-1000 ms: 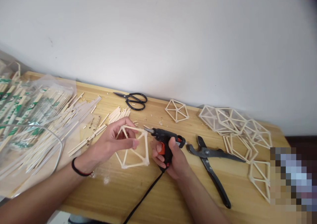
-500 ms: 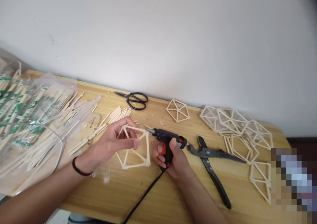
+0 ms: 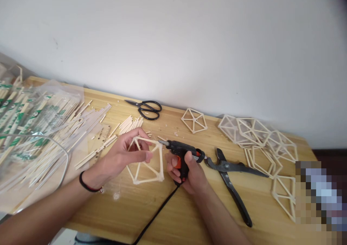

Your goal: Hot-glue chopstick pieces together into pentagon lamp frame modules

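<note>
Now we see the left hand (image 3: 123, 154) pinching a stick frame (image 3: 146, 160) at its upper edge, fingers curled around the thin sticks, holding it tilted just above the wooden table (image 3: 173, 209). At three o'clock of the frame, the right hand (image 3: 189, 172) wraps closed around a black glue gun (image 3: 181, 153), whose nozzle touches the frame's top right corner. Black pliers (image 3: 230, 176) lie at three o'clock of the gun, scissors (image 3: 145, 108) at twelve o'clock of the frame, loose sticks (image 3: 81, 136) at nine o'clock
</note>
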{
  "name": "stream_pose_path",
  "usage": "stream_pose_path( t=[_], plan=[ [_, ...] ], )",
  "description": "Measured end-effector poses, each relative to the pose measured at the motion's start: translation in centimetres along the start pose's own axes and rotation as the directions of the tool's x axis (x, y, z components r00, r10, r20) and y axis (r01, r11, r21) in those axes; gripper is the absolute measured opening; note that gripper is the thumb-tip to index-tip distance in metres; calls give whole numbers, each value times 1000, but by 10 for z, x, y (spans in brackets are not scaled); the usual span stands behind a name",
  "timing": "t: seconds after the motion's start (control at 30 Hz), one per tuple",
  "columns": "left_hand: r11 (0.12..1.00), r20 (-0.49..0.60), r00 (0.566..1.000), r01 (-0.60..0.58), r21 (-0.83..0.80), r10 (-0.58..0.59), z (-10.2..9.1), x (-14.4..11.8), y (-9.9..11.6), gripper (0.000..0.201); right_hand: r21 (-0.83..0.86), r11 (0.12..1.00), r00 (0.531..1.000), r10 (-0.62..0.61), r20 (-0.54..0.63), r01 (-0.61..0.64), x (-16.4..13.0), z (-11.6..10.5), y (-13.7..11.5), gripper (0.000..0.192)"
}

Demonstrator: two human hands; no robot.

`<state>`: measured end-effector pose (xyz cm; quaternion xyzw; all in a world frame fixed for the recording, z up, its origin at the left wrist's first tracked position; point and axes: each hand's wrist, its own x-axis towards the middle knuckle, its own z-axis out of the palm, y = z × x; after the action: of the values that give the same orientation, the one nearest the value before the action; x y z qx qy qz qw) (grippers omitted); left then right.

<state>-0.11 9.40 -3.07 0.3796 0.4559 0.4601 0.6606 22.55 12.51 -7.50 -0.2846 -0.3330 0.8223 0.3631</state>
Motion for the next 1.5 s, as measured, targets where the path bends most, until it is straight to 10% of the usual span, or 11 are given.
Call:
stream_pose_path(
  t=[1.5],
  plan=[
    [998,-44,999,-31,-52,29,5,4,3,25,-58,998,999,-1,-51,-2,-2,3,-1,56]
  ],
)
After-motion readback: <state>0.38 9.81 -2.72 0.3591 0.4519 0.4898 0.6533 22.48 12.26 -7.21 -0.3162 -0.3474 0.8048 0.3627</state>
